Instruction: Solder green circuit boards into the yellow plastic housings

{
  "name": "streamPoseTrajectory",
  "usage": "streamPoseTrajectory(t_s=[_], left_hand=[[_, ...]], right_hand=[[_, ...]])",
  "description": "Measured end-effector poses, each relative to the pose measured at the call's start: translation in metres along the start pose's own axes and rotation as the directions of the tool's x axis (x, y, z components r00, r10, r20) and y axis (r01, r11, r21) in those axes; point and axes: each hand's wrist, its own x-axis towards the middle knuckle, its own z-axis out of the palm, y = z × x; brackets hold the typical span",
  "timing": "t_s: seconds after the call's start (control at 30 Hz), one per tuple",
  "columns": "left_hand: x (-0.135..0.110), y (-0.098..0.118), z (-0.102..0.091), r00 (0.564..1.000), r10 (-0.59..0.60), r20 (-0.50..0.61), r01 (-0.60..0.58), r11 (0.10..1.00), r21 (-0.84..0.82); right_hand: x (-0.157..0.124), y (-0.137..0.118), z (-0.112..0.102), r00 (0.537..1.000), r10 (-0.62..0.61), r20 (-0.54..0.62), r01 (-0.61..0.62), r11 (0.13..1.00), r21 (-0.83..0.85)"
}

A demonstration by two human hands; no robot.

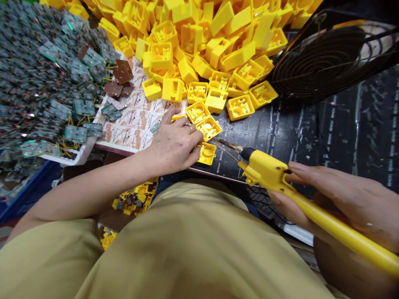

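Observation:
My right hand is wrapped round a yellow soldering gun with a feed tube alongside its tip. The metal tip points left, close to an open yellow plastic case with small metal parts inside. My left hand, a ring on one finger, rests on the bench with bent fingers closed against the edge of this case. Its fingertips are partly hidden. A second open case touches the first at the back. Another case lies just in front, beside my left thumb.
A big heap of yellow cases fills the back of the bench. Many circuit boards with wires are piled at the left in a white tray. A black fan stands at the back right. More yellow parts lie below the bench edge.

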Motion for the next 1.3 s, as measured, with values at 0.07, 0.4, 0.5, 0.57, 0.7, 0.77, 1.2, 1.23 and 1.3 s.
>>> streamPoseTrajectory(t_s=[0.07, 0.4, 0.5, 0.57, 0.7, 0.77, 1.2, 1.23, 1.3], left_hand=[[0.000, -0.001, 0.001, 1.000, -0.005, -0.005, 0.005, 1.000, -0.019], [-0.016, -0.006, -0.017, 0.993, -0.023, 0.114, 0.060, 0.943, -0.327], [-0.017, -0.002, -0.017, 0.989, -0.026, 0.147, 0.059, 0.971, -0.230], [-0.016, 0.001, -0.016, 0.987, -0.040, 0.155, 0.069, 0.980, -0.188], [-0.012, 0.002, -0.017, 0.984, -0.029, 0.177, 0.055, 0.988, -0.142], [-0.009, 0.003, -0.018, 0.981, -0.010, 0.195, 0.036, 0.991, -0.128], [0.002, 0.003, -0.020, 0.963, -0.012, 0.270, 0.037, 0.995, -0.088], [0.003, 0.003, -0.020, 0.961, -0.010, 0.276, 0.036, 0.996, -0.087], [0.003, 0.004, -0.020, 0.959, -0.007, 0.283, 0.034, 0.996, -0.088]], right_hand=[[-0.002, -0.005, 0.001, 0.995, 0.095, -0.010, -0.096, 0.995, -0.013], [-0.008, 0.012, -0.003, 0.999, -0.022, 0.048, 0.015, 0.988, 0.152], [-0.003, 0.011, -0.001, 0.988, -0.116, 0.098, 0.093, 0.973, 0.209], [0.000, 0.010, 0.000, 0.985, -0.133, 0.108, 0.109, 0.973, 0.203], [0.005, 0.006, 0.002, 0.984, -0.143, 0.108, 0.119, 0.973, 0.199], [0.007, 0.005, 0.003, 0.983, -0.146, 0.113, 0.123, 0.974, 0.190], [0.017, 0.005, -0.004, 0.939, -0.296, 0.175, 0.266, 0.948, 0.176], [0.016, 0.005, -0.004, 0.946, -0.287, 0.151, 0.261, 0.950, 0.174], [0.013, 0.006, -0.005, 0.956, -0.265, 0.123, 0.242, 0.955, 0.173]])
